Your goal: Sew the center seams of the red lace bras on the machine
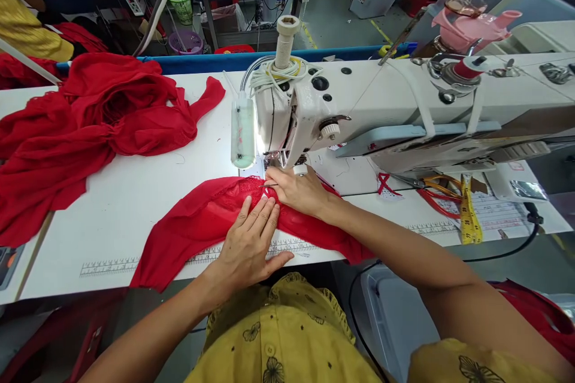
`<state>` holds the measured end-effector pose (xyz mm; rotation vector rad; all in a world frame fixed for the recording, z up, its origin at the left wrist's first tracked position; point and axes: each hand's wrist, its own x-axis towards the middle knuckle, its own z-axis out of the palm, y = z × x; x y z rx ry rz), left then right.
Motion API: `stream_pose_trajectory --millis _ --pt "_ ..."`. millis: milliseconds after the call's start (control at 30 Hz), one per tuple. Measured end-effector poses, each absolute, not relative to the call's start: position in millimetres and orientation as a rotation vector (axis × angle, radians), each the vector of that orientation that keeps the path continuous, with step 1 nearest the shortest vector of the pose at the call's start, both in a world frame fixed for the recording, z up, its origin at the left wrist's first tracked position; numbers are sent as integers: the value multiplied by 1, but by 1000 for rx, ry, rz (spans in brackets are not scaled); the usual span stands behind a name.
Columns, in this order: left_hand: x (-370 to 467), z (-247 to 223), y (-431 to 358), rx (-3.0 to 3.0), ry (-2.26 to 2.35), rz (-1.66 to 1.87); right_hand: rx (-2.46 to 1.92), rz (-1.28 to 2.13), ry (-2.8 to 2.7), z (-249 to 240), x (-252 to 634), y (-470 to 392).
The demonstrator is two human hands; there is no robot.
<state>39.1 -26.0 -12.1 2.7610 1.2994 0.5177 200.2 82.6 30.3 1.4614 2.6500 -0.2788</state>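
Observation:
A piece of red fabric (193,221) with a lacy edge lies across the front of the sewing machine table, its edge close to the presser foot (273,159). My left hand (251,242) rests flat on the fabric, fingers stretched out beside a small white patch (268,192). My right hand (299,191) is closed just in front of the presser foot. From its fingers a thin pointed metal tool (268,185) sticks out to the left over the fabric; its kind cannot be made out. The white sewing machine (368,96) stands right behind my hands.
A heap of red fabric (135,108) lies on the left of the table. Orange-handled scissors (442,188), a yellow tape measure (470,215) and papers lie at right. A lamp (243,131) hangs beside the needle. Another person's yellow sleeve (31,18) shows at upper left.

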Motion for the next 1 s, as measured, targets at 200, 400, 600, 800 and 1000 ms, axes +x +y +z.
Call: stream_pose_trajectory --millis 200,400,600,800,1000 --pt "34 2 -23 2680 1259 512 1555 -192 2785 23 217 60" --pt "20 6 6 2529 1300 811 1504 -289 3224 7 225 39" --pt "11 -12 17 2623 1320 646 1281 -258 3348 -5 226 45" --pt "9 -17 13 2566 1350 655 1279 -230 3279 -3 229 44" --pt "6 -16 15 2499 1354 626 1292 -253 3149 3 230 44"
